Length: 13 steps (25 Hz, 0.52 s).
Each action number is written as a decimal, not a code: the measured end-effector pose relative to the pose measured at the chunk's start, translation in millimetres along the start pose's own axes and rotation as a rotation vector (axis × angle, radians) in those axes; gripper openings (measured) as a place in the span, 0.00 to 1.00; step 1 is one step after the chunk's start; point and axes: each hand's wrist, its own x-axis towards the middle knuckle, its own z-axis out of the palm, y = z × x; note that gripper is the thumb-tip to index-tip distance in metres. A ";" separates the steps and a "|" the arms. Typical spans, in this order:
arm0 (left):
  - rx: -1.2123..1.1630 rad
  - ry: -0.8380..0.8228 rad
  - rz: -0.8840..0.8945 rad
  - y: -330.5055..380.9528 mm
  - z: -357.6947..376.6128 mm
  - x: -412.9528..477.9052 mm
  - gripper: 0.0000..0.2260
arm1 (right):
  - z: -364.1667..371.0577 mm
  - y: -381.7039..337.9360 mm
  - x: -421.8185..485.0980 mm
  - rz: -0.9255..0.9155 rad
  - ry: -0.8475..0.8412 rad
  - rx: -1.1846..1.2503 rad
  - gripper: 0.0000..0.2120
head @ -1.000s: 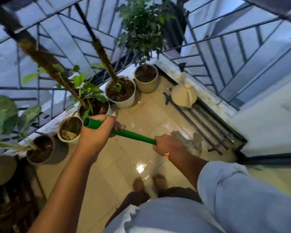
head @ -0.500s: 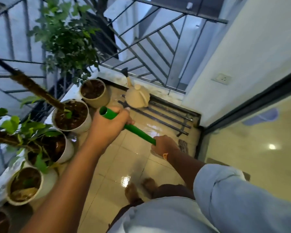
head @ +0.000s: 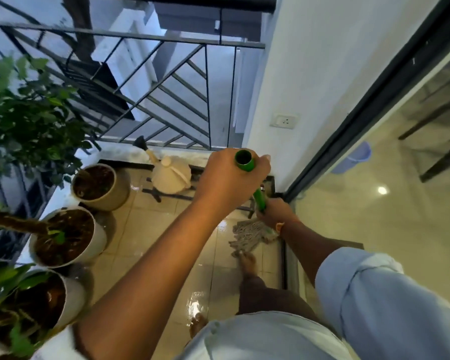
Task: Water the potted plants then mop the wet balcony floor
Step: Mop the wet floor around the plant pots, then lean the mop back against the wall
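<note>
Green mop handle (head: pixel 258 196) near-vertical, head (head: pixel 250 233) down on floor, left hand (head: pixel 231 178) and right hand (head: pixel 276 214) gripping it

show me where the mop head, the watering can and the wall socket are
mop head (head: pixel 250 233), head view, on the grey strands spread on the wet tiles
watering can (head: pixel 170 176), head view, on the middle of its cream body
wall socket (head: pixel 283 121), head view, on the white faceplate

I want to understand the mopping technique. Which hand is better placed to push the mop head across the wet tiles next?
The right hand, probably. It grips the green handle low, just above the mop head. The left hand holds the top end, so it mainly steers.
</note>
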 end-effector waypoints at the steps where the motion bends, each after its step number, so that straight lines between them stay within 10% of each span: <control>1: 0.010 -0.010 0.026 7.5 7.3 13.9 0.21 | -10.2 9.3 12.1 0.012 0.011 0.020 0.09; 13: 0.108 0.005 0.138 96.3 71.4 226.0 0.19 | -133.4 77.5 158.2 0.011 0.063 0.135 0.15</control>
